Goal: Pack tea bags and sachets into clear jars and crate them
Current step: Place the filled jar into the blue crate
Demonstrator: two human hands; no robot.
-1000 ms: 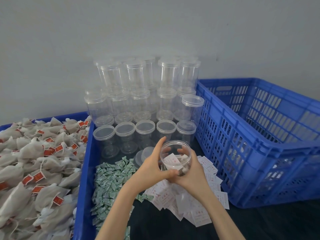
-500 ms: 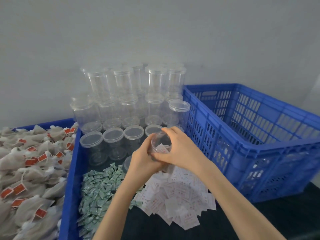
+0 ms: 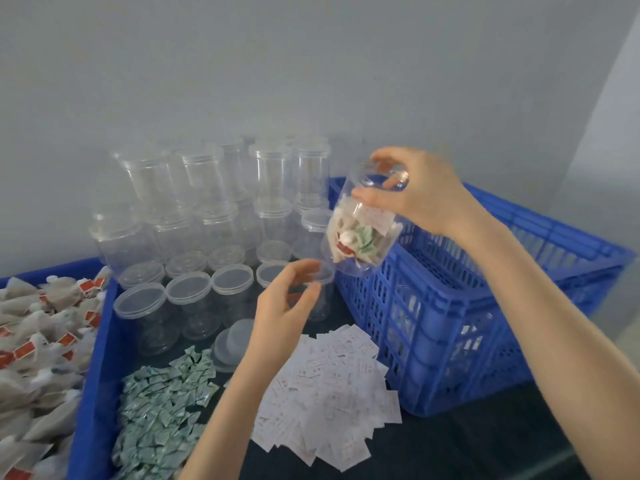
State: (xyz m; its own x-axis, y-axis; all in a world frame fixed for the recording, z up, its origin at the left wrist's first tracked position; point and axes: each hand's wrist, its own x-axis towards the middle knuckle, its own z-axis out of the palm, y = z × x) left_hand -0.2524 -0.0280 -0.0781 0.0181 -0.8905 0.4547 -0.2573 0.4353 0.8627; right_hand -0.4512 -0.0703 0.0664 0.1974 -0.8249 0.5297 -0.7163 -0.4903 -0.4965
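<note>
Filled clear jar [image 3: 360, 223]: tilted, held aloft over near-left rim of blue crate [image 3: 460, 306], at 12 o'clock from white sachets [image 3: 325, 393]. Right hand [image 3: 420, 195]: fingers curled round jar's upper end. Left hand [image 3: 284, 306]: loosely spread, holding nothing, just below jar. Empty lidded jars [image 3: 214, 237]: stacked at 11 o'clock. Green sachets [image 3: 159, 414]: heaped at 7 o'clock. Tea bags [image 3: 38, 337]: binned at 9 o'clock.

right hand [image 3: 420, 194]: grips filled jar [image 3: 363, 223], tilted over crate [image 3: 467, 306] edge
left hand [image 3: 282, 306]: fingers loose, below jar, holds nothing
</note>
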